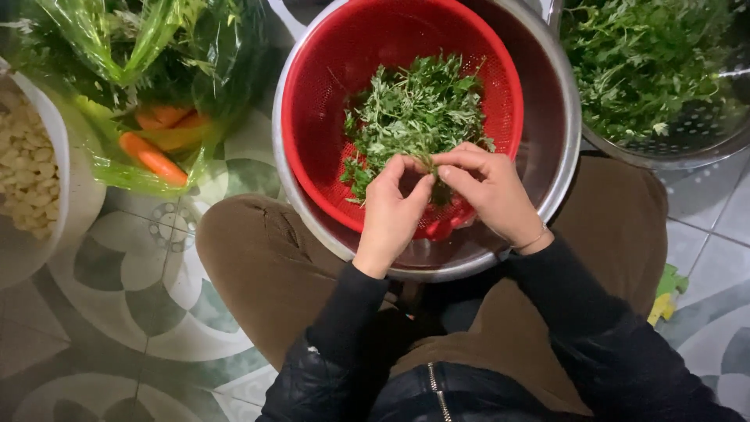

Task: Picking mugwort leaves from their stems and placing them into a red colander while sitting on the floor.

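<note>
A red colander (336,70) sits inside a steel bowl (562,133) on the floor between my knees. A heap of green leafy herbs (410,109) lies in the colander. My left hand (391,215) and my right hand (492,191) meet over the colander's near rim, fingertips pinched together on a sprig of the herbs. Both arms wear black sleeves. The sprig's lower part is hidden behind my fingers.
A second steel bowl (695,148) full of greens stands at the top right. A green plastic bag (117,168) with carrots (152,160) and leaves lies at the top left. A white bowl (70,180) of pale pieces is at the left edge. The floor is patterned tile (141,312).
</note>
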